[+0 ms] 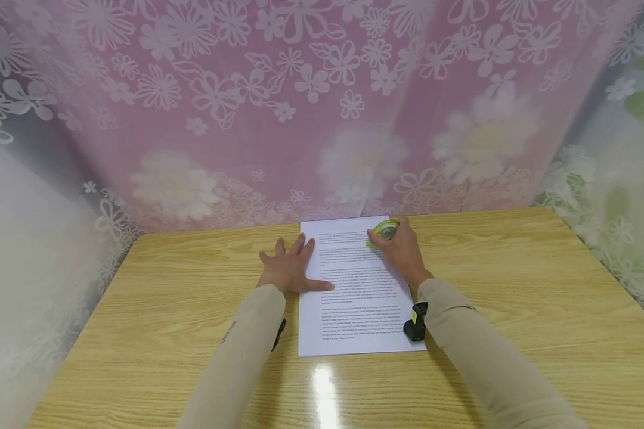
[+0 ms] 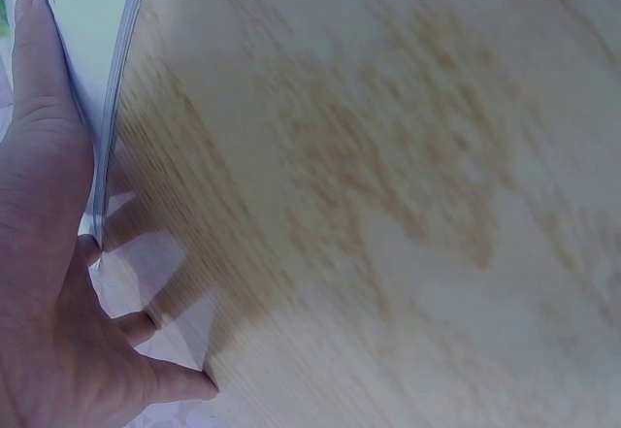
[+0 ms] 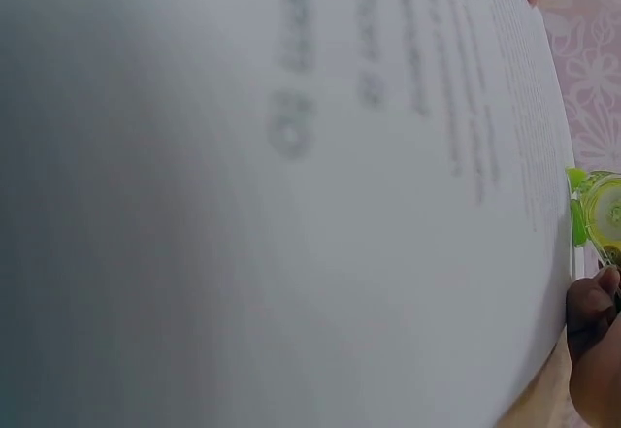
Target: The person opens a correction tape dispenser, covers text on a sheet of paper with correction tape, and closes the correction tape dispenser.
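Observation:
A stack of printed paper (image 1: 308,328) lies on the wooden table, its lines of text facing me. My left hand (image 1: 287,271) rests with spread fingers across the stack's left edge, the thumb on the page. In the left wrist view that hand (image 2: 49,224) straddles the layered edge of the paper (image 2: 102,20), fingertips on the table. Near the page's upper right, my right hand (image 1: 406,253) grips a green see-through correction tape (image 1: 382,229) over the printed lines. The right wrist view shows the correction tape (image 3: 597,205) at the page's far edge, partly cut off by the frame.
The wooden table (image 1: 193,322) extends to both sides of the paper. A pink floral curtain (image 1: 300,119) hangs behind its back edge, with pale floral cloth (image 1: 622,238) at the sides. A small black device (image 1: 415,325) is worn on my right wrist.

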Available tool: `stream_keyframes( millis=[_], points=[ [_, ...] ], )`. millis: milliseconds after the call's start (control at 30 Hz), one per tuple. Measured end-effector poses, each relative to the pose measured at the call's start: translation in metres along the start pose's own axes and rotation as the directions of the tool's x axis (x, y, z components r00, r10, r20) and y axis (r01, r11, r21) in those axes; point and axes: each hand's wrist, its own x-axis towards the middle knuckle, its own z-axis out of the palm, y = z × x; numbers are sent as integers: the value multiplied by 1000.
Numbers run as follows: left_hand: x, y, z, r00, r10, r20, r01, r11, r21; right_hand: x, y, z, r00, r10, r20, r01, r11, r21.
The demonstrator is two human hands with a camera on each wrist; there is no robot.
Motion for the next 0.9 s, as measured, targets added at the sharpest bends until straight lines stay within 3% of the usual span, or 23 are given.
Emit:
stream_keyframes(
  millis=[200, 433, 900],
  points=[
    [6, -2, 6, 1000, -14, 8, 14, 1000, 7, 1, 4, -3, 1000, -13, -3, 13, 1000, 9],
    [3, -2, 4, 1000, 0, -20, 0, 1000, 8, 1, 7, -7, 1000, -13, -18, 13, 1000, 0],
    [-1, 0, -1, 1000, 4, -11, -4, 1000, 19, 1, 10, -14, 999, 20, -39, -23, 997, -74]
  ],
)
